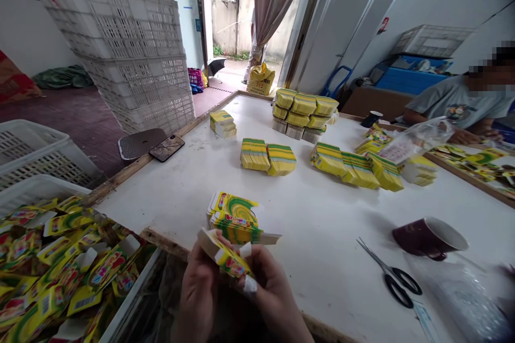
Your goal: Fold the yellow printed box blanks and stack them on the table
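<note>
Near the table's front edge, my left hand point(200, 281) and my right hand point(267, 278) grip one small yellow-and-green printed carton point(231, 262) between them. White flaps stand up at its right end. A white wrap point(250, 284) shows at my right thumb. My left fingers are closed round the carton's left end; my right thumb and fingers pinch the flap end. Just beyond my hands lies a small pile of flat yellow cartons point(235, 211) with swirl prints. What is inside the held carton, if anything, is hidden.
A white crate point(132, 278) of loose cartons stands at left. Bundled cartons point(267, 156) and a carton stack point(300, 110) sit across the table. Scissors point(388, 273), a dark mug point(426, 237) and a phone point(167, 148) lie around. A person point(446, 102) sits at right.
</note>
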The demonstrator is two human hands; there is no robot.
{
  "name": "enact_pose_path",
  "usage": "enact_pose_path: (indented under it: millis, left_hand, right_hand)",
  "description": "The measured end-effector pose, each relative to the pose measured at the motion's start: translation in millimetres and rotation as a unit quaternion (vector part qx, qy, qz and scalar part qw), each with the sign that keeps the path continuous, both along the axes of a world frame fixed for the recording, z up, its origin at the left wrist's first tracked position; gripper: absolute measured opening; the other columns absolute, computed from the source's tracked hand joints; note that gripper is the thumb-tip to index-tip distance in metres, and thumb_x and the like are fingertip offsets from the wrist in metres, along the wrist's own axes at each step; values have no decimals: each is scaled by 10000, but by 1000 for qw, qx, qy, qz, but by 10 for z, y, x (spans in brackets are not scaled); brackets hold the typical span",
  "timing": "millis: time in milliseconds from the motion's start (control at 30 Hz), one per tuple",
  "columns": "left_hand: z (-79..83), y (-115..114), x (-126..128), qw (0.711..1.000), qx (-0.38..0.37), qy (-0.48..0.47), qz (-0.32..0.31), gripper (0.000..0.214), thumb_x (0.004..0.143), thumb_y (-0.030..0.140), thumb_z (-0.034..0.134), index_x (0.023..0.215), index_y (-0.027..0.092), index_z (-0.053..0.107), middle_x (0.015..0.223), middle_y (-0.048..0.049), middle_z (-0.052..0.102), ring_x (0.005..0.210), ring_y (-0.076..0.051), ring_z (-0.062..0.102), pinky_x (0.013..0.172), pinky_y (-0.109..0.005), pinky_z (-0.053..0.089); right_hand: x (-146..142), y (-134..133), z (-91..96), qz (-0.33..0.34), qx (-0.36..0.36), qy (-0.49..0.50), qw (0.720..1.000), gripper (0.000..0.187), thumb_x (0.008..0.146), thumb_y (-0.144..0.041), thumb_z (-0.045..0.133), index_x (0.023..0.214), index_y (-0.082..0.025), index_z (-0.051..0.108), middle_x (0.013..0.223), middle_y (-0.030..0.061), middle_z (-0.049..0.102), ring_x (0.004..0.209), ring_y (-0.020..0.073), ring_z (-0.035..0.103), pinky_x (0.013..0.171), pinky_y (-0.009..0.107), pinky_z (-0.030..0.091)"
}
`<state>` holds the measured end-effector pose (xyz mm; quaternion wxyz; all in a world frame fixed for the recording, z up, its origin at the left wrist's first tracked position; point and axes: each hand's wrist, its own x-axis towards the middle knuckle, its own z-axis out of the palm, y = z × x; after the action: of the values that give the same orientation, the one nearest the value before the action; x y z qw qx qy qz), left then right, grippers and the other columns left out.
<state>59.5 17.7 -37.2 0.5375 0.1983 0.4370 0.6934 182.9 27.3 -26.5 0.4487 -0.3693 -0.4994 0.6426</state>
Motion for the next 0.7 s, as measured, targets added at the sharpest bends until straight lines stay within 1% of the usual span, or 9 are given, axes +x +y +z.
enact_pose_path:
  millis: [67,133,200,267,333,400,467,567,700]
  left_hand:
    - [-92,-28,-37,999,-16,33,-5,364,659,507,819,844,203,745,754,-31,724,751,-235,680,717,-323,571]
    - [-121,-43,-118,998,-7,58,-34,291,701,448,807,826,189,766,749,-41,743,769,-246,695,764,-339,566]
    - [-80,-49,-246,992,30,65,-108,477,704,605,744,921,181,774,854,-84,766,855,-292,701,806,-383,561]
    - [1,-51,-386,976,49,66,-202,786,699,822,545,1100,173,735,1040,-140,752,1013,-350,670,896,-450,530]
    - [79,-52,-476,950,31,101,-293,947,694,886,429,1284,173,631,1237,-170,680,1164,-383,599,1002,-505,458]
    - [126,-55,-465,906,-5,202,-372,936,643,785,651,1359,189,556,1356,-163,607,1253,-396,533,1073,-519,389]
    - [142,-60,-364,847,-16,313,-429,907,534,517,877,1333,221,564,1374,-124,597,1260,-391,524,1072,-499,399]
    - [124,-78,-175,816,-7,409,-409,640,647,262,805,1249,241,588,1278,-71,657,1172,-325,596,1006,-439,470]
    - [47,-104,-91,808,-11,505,-302,687,688,287,763,1303,180,475,1237,-139,663,1112,-327,635,947,-441,514]
  right_hand:
    - [122,26,30,-17,32,-42,998,241,855,-450,630,867,-210,612,783,3,623,710,165,564,658,258,458]
    - [258,42,49,-27,97,-122,987,213,888,-387,593,795,-199,629,715,3,613,664,160,550,618,250,448]
    - [403,59,84,-24,180,-208,961,164,913,-274,554,815,-202,664,733,16,637,688,167,572,629,252,454]
    - [527,79,143,-3,272,-284,919,218,932,-154,492,897,-218,697,810,36,685,760,179,600,680,263,469]
    - [592,89,210,24,343,-348,872,271,941,-97,476,960,-241,705,864,37,721,807,188,602,727,283,470]
    - [583,72,257,52,379,-385,840,205,940,-124,542,952,-253,701,833,15,731,801,190,596,770,305,467]
    - [528,29,261,79,389,-394,829,149,936,-157,585,911,-261,689,759,-17,711,797,182,604,907,346,449]
    - [462,-46,177,35,390,-375,840,198,954,-151,527,1015,-278,666,937,8,709,1006,209,616,1127,446,304]
    - [449,-98,-4,-190,297,-338,872,548,917,-276,582,1428,-228,390,1418,147,476,1338,301,430,1089,466,382]
